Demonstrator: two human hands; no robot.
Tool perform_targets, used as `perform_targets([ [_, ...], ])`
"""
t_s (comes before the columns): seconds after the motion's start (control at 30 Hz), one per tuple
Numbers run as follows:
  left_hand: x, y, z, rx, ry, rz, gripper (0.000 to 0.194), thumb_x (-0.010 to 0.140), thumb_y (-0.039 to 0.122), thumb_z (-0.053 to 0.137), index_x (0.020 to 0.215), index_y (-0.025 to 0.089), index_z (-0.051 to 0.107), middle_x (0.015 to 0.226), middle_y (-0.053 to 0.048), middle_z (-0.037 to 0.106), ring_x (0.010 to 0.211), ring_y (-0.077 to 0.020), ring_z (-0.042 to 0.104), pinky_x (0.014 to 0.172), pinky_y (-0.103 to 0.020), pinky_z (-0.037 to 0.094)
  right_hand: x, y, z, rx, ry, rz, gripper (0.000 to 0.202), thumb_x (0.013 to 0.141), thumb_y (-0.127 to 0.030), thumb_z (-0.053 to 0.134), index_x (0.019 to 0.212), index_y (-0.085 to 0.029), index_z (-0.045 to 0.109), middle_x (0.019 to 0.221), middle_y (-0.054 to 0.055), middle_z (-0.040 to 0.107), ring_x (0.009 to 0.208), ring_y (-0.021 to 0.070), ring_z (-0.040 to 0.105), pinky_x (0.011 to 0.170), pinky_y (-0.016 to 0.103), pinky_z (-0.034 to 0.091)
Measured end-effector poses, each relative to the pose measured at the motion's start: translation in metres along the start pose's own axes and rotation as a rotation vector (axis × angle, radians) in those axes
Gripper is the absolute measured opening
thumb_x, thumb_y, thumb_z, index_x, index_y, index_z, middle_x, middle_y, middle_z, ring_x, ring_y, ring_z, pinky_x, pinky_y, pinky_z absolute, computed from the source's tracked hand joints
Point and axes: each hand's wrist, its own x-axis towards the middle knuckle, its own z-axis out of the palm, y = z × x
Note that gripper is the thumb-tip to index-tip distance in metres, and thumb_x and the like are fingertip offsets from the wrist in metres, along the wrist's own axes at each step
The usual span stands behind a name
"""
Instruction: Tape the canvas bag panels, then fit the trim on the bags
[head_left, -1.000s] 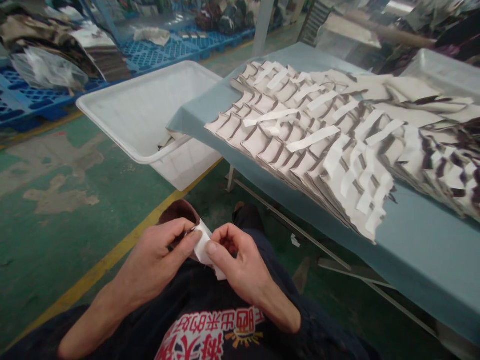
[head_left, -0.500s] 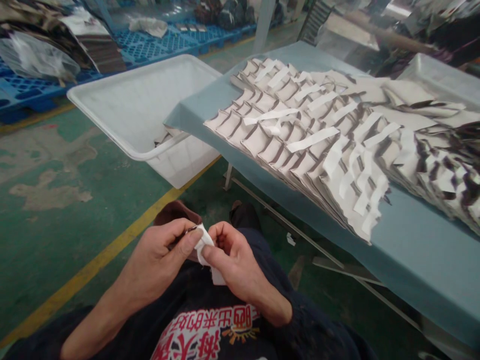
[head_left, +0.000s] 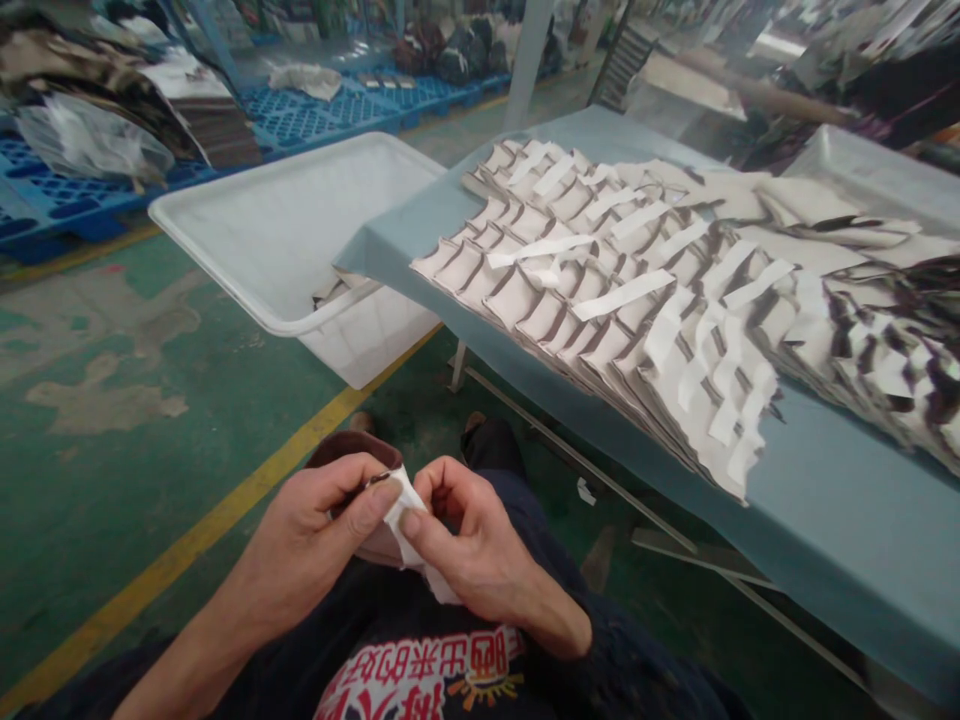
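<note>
My left hand [head_left: 319, 525] pinches the edge of a brown curved piece of material [head_left: 354, 447], its inner side pale, close in front of my body. A white strip [head_left: 406, 495] lies along that edge between my two hands. The thumb and fingers of my right hand [head_left: 484, 545] are closed on the strip, whose lower end hangs below them. Most of the brown piece is hidden behind my left hand. To the right, overlapping pale pieces with dark edges [head_left: 517, 305] lie in rows on a blue-grey covered table [head_left: 832, 500], with loose white strips [head_left: 624, 296] on top.
A big white plastic bin [head_left: 225, 235] stands at the table's left end, with some pieces inside. Blue pallets [head_left: 300, 108] carry bagged goods and a stack at the back left. Table legs and a metal crossbar [head_left: 570, 450] run low on my right.
My right hand has shifted slightly down and right along the white strip, and more of the brown piece's pale side shows. The view has tilted slightly. Both hands keep their hold.
</note>
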Motion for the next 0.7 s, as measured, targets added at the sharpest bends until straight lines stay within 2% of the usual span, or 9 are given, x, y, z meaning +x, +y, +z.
perform_targets([
  [0.1, 0.003, 0.002, -0.002, 0.050, -0.003, -0.015, 0.033, 0.097, 0.046, 0.068, 0.076, 0.022, 0.075, 0.066, 0.001, 0.070, 0.056, -0.0165, 0.062, 0.052, -0.025, 0.049, 0.006, 0.004, 0.005, -0.071, 0.092, -0.060, 0.031, 0.091, -0.043, 0.077, 0.086, -0.025, 0.052, 0.073, -0.006, 0.055, 0.064, 0.0118, 0.049, 0.062, 0.027, 0.040],
  [0.17, 0.006, 0.005, -0.006, 0.088, -0.008, -0.009, 0.032, 0.098, 0.047, 0.067, 0.081, 0.022, 0.078, 0.068, 0.000, 0.072, 0.058, -0.0179, 0.064, 0.053, -0.026, 0.050, 0.010, 0.003, 0.007, -0.118, 0.121, -0.110, 0.028, 0.093, -0.042, 0.076, 0.088, -0.025, 0.055, 0.074, -0.006, 0.058, 0.066, 0.0121, 0.051, 0.064, 0.027, 0.042],
  [0.27, 0.014, 0.012, -0.018, 0.130, -0.004, 0.050, 0.034, 0.098, 0.043, 0.065, 0.074, 0.022, 0.075, 0.062, 0.002, 0.068, 0.056, -0.0160, 0.061, 0.054, -0.024, 0.047, 0.012, -0.008, 0.002, -0.197, 0.053, -0.155, 0.029, 0.092, -0.043, 0.080, 0.092, -0.024, 0.059, 0.078, -0.005, 0.064, 0.069, 0.0133, 0.058, 0.066, 0.028, 0.048],
  [0.33, 0.019, 0.016, -0.030, 0.134, -0.011, 0.084, 0.033, 0.097, 0.042, 0.065, 0.073, 0.022, 0.077, 0.065, 0.002, 0.072, 0.060, -0.0158, 0.064, 0.057, -0.023, 0.049, 0.012, -0.023, -0.007, -0.311, 0.048, -0.232, 0.028, 0.091, -0.042, 0.083, 0.095, -0.023, 0.063, 0.083, -0.003, 0.069, 0.074, 0.0149, 0.063, 0.072, 0.030, 0.053],
  [0.43, 0.024, 0.023, -0.046, 0.132, -0.043, 0.083, 0.030, 0.096, 0.043, 0.069, 0.081, 0.022, 0.083, 0.071, 0.001, 0.079, 0.064, -0.0165, 0.069, 0.060, -0.022, 0.052, 0.013, -0.049, -0.021, -0.507, 0.130, -0.523, 0.027, 0.094, -0.040, 0.084, 0.109, -0.023, 0.070, 0.102, 0.002, 0.079, 0.093, 0.0201, 0.074, 0.089, 0.035, 0.059],
  [0.47, 0.025, 0.026, -0.050, 0.137, -0.061, 0.079, 0.031, 0.096, 0.044, 0.069, 0.082, 0.022, 0.084, 0.070, 0.001, 0.079, 0.063, -0.0165, 0.069, 0.059, -0.022, 0.052, 0.015, -0.058, -0.023, -0.553, 0.121, -0.641, 0.031, 0.096, -0.041, 0.084, 0.116, -0.023, 0.070, 0.111, 0.005, 0.081, 0.102, 0.0218, 0.076, 0.095, 0.036, 0.060],
  [0.57, 0.024, 0.039, -0.055, 0.154, -0.152, 0.105, 0.034, 0.098, 0.045, 0.067, 0.082, 0.021, 0.085, 0.071, 0.001, 0.077, 0.063, -0.0160, 0.068, 0.059, -0.021, 0.052, 0.028, -0.076, -0.024, -0.675, -0.035, -0.951, 0.040, 0.100, -0.045, 0.084, 0.130, -0.022, 0.069, 0.127, 0.009, 0.083, 0.118, 0.0237, 0.078, 0.108, 0.038, 0.058],
  [0.63, 0.022, 0.048, -0.056, 0.164, -0.214, 0.134, 0.036, 0.100, 0.044, 0.064, 0.079, 0.021, 0.083, 0.071, 0.001, 0.076, 0.063, -0.0154, 0.066, 0.059, -0.021, 0.051, 0.038, -0.082, -0.022, -0.763, -0.123, -1.076, 0.040, 0.101, -0.051, 0.083, 0.124, -0.021, 0.070, 0.118, 0.008, 0.084, 0.116, 0.0242, 0.078, 0.112, 0.040, 0.055],
  [0.7, 0.020, 0.056, -0.056, 0.171, -0.271, 0.137, 0.038, 0.101, 0.043, 0.063, 0.077, 0.021, 0.082, 0.069, 0.001, 0.075, 0.061, -0.0148, 0.065, 0.058, -0.020, 0.050, 0.046, -0.084, -0.022, -0.862, -0.169, -1.101, 0.041, 0.101, -0.060, 0.081, 0.108, -0.021, 0.072, 0.099, 0.004, 0.081, 0.101, 0.0231, 0.077, 0.113, 0.043, 0.051],
])
